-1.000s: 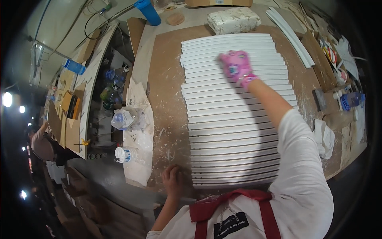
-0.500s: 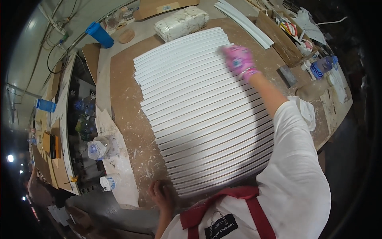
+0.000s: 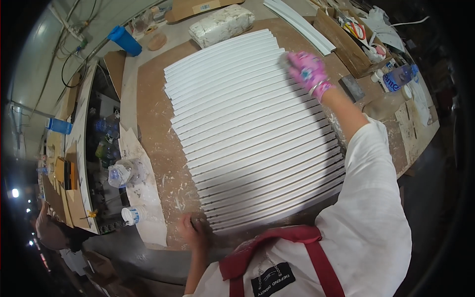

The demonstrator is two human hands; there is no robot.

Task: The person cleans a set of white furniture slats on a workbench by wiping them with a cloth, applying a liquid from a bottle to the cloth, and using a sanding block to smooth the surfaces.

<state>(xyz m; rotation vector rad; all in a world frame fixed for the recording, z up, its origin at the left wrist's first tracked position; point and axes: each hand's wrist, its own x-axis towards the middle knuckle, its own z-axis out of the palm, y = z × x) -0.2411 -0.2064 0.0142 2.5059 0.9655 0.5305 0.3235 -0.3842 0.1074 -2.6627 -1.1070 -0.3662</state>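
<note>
Long white strips (image 3: 252, 126) lie side by side in slightly curved rows on a brown board (image 3: 153, 106). My right hand (image 3: 309, 74), in a pink flowered glove, is at the far right ends of the strips. Its fingers are bent together; what they hold, if anything, is hidden. My bare left hand (image 3: 192, 230) rests at the board's near edge, beside the left ends of the nearest strips. The fingers there are curled, and I cannot make out anything in them.
Beyond the strips lies a white-smeared wrapped bundle (image 3: 221, 25). More white strips (image 3: 302, 27) and a wooden box (image 3: 341, 42) of tools lie at the far right, near a dark grey block (image 3: 351, 88). A blue cup (image 3: 124, 40) and plastic bottles (image 3: 126, 172) are on the left.
My gloved right hand has shifted slightly to the right at the strips' far ends. My left hand stays by the near edge. The whole view has shifted a little.
</note>
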